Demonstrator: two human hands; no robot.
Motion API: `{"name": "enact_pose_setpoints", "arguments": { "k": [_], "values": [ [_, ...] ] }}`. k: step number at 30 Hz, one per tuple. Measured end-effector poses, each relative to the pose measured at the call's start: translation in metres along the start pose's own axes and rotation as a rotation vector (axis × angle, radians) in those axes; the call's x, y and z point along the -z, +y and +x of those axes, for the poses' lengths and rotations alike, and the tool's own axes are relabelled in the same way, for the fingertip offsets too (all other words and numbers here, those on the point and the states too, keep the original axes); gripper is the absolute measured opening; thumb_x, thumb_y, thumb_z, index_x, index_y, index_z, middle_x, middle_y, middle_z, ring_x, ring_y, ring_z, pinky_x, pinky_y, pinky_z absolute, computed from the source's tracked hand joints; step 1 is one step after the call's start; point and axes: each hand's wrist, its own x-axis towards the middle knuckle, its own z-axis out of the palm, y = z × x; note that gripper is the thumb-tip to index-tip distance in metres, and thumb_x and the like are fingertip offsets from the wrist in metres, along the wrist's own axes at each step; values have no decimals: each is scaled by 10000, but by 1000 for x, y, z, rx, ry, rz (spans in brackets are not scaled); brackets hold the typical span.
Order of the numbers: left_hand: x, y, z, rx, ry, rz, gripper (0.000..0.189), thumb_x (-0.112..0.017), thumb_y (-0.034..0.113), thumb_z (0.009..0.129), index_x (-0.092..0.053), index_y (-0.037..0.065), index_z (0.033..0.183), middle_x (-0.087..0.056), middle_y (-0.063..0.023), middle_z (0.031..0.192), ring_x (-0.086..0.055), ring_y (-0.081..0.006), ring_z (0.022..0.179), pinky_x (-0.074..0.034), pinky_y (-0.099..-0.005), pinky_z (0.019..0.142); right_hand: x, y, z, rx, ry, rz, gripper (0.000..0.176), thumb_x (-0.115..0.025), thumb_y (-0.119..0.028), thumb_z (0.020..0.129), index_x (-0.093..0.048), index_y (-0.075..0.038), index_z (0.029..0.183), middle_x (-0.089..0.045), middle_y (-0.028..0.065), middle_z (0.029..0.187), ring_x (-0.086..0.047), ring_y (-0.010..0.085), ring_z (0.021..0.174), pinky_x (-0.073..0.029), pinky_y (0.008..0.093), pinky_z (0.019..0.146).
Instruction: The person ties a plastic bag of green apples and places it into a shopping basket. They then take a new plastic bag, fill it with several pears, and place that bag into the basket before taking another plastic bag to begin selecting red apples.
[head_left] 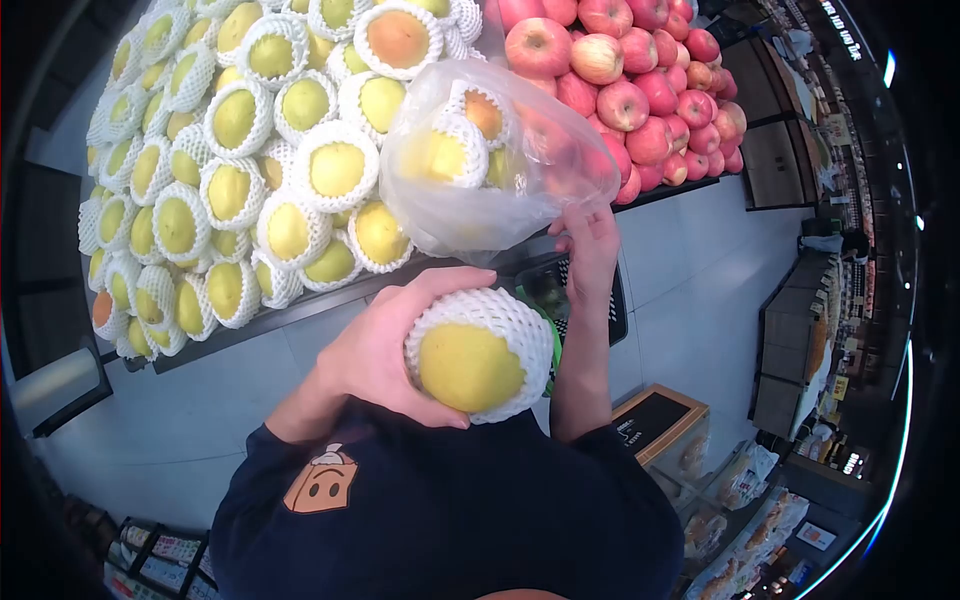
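Note:
My left hand [375, 350] is wrapped around a large yellow-green fruit [470, 368] in a white foam net, held in front of my chest. The fruit's bare yellow skin faces up through the net's opening. My right hand [590, 240] pinches the edge of a clear plastic bag [430, 225], which hangs puffed out over the display edge. Netted yellow and orange fruits show through its film. Just beyond my hands lies a heap of similar netted fruits [228, 192], each in its own white sleeve.
Red apples [622, 105] are piled right of the netted fruit. A dark basket [612, 300] with a green handle shows beneath my right forearm, partly hidden. Grey floor [690, 270] runs along the right, with store shelves [795, 320] beyond. A wooden-framed stand [660, 425] is at lower right.

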Motion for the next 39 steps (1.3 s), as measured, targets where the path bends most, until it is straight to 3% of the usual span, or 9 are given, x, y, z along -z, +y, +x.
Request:
{"name": "enact_pose_setpoints", "arguments": {
  "k": [2, 5, 9, 15, 16, 22, 25, 36, 39],
  "values": [
    [3, 8, 4, -26, -17, 10, 1093, -968, 296, 499, -426, 28, 1411, -623, -165, 1260, -654, -294, 1119, -514, -389, 945, 5, -4, 3, -74, -51, -24, 334, -627, -56, 928, -575, 35, 1245, -639, 38, 911, -571, 74, 673, -427, 193, 564],
    [3, 24, 13, -75, -11, -5, 1090, -971, 302, 496, -427, 25, 1399, -620, -165, 1255, -655, -294, 1109, -513, -389, 939, 2, -21, -5, 88, -117, 125, 259, -607, -26, 933, -623, 46, 1181, -632, 19, 800, -537, 53, 596, -421, 192, 541],
    [-15, 33, 22, -91, 158, -114, 1059, -977, 313, 495, -443, 15, 1361, -617, -163, 1233, -655, -287, 1079, -507, -383, 931, 3, -41, -13, 188, -218, 118, 313, -565, 7, 933, -571, 70, 1240, -655, 51, 849, -565, 64, 631, -458, 192, 554],
    [-12, 58, 84, -200, 322, 410, 966, -956, 316, 537, -467, 3, 1309, -632, -159, 1191, -661, -277, 1054, -514, -355, 914, 22, -52, -7, 376, -289, 272, 405, -501, 23, 933, -467, 85, 1332, -665, 107, 856, -622, 100, 681, -522, 205, 577],
    [-10, 59, 90, -83, 321, 570, 994, -955, 264, 485, -471, 3, 1313, -547, -127, 1242, -588, -229, 1118, -461, -345, 952, 27, -53, -6, 382, -323, 299, 407, -508, 25, 935, -454, 70, 1336, -666, 117, 854, -615, 104, 661, -523, 208, 593],
    [-19, 60, 137, 388, 300, 1206, 838, -866, 380, 582, -518, 37, 1262, -691, -192, 913, -688, -380, 919, -534, -425, 792, 42, -46, 4, 377, -433, 432, 368, -535, 21, 944, -476, 40, 1307, -673, 126, 863, -634, 117, 674, -536, 236, 645],
    [-17, 52, 150, 420, 272, 1398, 812, -859, 382, 583, -529, 53, 1248, -693, -190, 876, -678, -386, 884, -527, -440, 747, 46, -41, 6, 384, -447, 457, 337, -552, 22, 939, -509, 39, 1273, -684, 139, 889, -642, 115, 669, -540, 237, 630],
    [-31, 29, 170, 390, 438, 1445, 763, -859, 270, 621, -515, 65, 1271, -640, -172, 1127, -651, -359, 988, -526, -429, 811, 46, -35, 31, 470, -471, 528, 372, -516, -11, 969, -490, 50, 1335, -687, 126, 838, -625, 113, 592, -535, 227, 574],
    [-23, 36, 166, 387, 460, 1289, 785, -864, 258, 617, -506, 63, 1288, -627, -185, 1183, -635, -371, 1044, -509, -437, 876, 42, -37, 46, 89, -561, 827, 453, -496, -40, 979, -410, 31, 1418, -672, 128, 807, -603, 106, 573, -520, 224, 556]
  ]
}}
